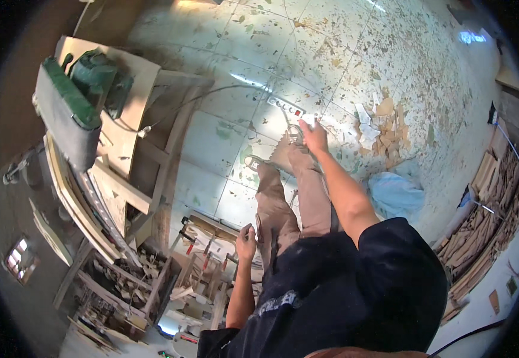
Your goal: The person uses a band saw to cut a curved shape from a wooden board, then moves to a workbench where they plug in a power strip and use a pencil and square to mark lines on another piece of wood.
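Observation:
My right hand (312, 135) is closed on a small white object (308, 118) beside a white power strip (280, 104) with a red switch, which lies on the tiled floor; a cord runs from near it toward the left. Below that white object, near my right foot, is a looped, jagged-edged item (288, 143) that I cannot make out. My left hand (246, 241) hangs beside my left trouser leg (271, 212), fingers curled, and whether anything is in it is hidden. My left shoe (253, 161) stands on the tiles.
A green machine with a grey belt (68, 110) sits on a wooden bench at left. Red-handled clamps (206, 250) and wood offcuts (128, 280) lie lower left. Scraps (388, 128) and a pale blue cloth (395, 191) are on the littered floor. Wood strips (483, 232) pile at right.

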The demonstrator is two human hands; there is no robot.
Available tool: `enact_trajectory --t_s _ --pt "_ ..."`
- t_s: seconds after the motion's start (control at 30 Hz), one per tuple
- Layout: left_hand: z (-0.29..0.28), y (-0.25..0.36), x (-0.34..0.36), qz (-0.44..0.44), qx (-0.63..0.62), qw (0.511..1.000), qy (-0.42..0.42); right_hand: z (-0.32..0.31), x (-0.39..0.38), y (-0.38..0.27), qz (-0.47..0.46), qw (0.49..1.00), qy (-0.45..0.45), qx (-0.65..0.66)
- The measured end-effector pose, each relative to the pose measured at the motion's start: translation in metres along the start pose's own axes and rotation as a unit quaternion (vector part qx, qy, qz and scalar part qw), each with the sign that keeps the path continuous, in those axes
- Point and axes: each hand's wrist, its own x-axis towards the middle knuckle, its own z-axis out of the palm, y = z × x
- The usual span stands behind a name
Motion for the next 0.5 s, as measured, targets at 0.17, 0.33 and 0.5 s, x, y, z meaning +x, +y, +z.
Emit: enact_trajectory --t_s 0.17,0.33,0.5 --pt "0.029 0.116 0.057 0.217 0.063 0.973 0.039 0.046 -0.042 -0.014 0.128 0.925 -0.091 0.345" --pt "0.083 0.160 0.166 0.396 0.177 0.898 0.074 0.087 -0.063 0.028 0.085 0.935 -0.137 0.316" --pt "0.097 0.157 0.214 0.207 -0.019 0.965 -0.159 0.094 -0.036 0.053 0.053 0.958 -0.206 0.191"
